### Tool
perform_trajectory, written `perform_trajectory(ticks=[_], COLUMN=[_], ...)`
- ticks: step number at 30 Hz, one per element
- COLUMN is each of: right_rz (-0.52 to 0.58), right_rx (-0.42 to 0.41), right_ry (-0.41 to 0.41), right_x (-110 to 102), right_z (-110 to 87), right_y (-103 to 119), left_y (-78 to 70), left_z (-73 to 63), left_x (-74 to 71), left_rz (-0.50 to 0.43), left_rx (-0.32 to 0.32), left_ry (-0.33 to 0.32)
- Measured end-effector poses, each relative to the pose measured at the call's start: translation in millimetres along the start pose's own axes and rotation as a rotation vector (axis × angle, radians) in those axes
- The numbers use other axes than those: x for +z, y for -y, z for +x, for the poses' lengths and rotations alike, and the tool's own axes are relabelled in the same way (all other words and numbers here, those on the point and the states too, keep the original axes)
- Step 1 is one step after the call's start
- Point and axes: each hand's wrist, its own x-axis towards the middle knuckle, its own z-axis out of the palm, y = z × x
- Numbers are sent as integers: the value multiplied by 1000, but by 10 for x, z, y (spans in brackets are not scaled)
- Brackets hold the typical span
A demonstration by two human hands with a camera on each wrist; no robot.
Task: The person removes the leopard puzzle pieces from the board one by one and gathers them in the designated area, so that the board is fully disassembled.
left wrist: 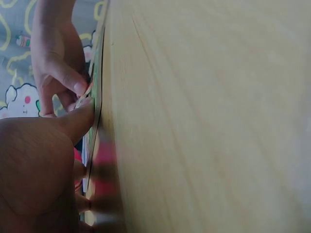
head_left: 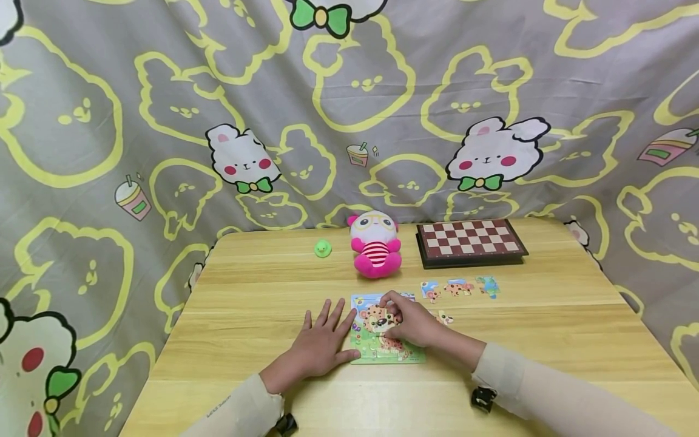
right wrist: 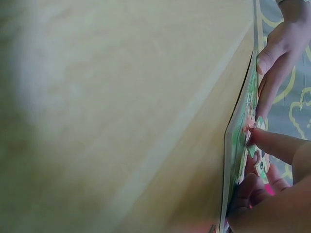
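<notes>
A jigsaw puzzle board point(head_left: 363, 351) with a cartoon spotted cat on green grass lies flat on the table. The left hand point(head_left: 322, 346) rests palm down at the board's left side, fingers spread, with its thumb on the lower-left corner. Over the board's right half, the right hand point(head_left: 417, 321) pinches a puzzle piece point(right wrist: 262, 162) between thumb and fingers. That piece is tilted up from the board in the right wrist view, partly covered by the fingers. Several loose puzzle pieces point(head_left: 459, 287) lie beyond the right hand, and another piece point(head_left: 445, 317) shows beside it.
A pink and white plush toy point(head_left: 377, 246) sits behind the board. To its left is a small green duck figure point(head_left: 323, 248); to its right lies a brown and white chessboard box point(head_left: 472, 243). A patterned curtain point(head_left: 327, 152) hangs behind the wooden table point(head_left: 246, 303).
</notes>
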Motion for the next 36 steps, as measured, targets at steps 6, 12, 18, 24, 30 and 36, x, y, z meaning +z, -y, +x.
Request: perform_trajectory(ticks=[6,12,18,24,30,36], right_rz=[71,126,187,223,249,254], right_rx=[6,8,-11,-5,2,-14], right_ry=[-9,-19,-24,-30,-23,-13], right_x=[-22,-37,-61,-89,-122,-148], right_z=[-16,-25,-32,-22,-3,-3], right_y=[-16,-49,-51,-70,-82,-93], left_y=[-2,-4,-9,-8,-1,1], left_z=[4,1,0,-3,2,0], left_x=[4,10,6,5,8,8], left_rz=[10,27,25,27,39,31], left_rx=[0,8,9,11,11,11], left_ry=[2,-11,-11,-11,-17,-19])
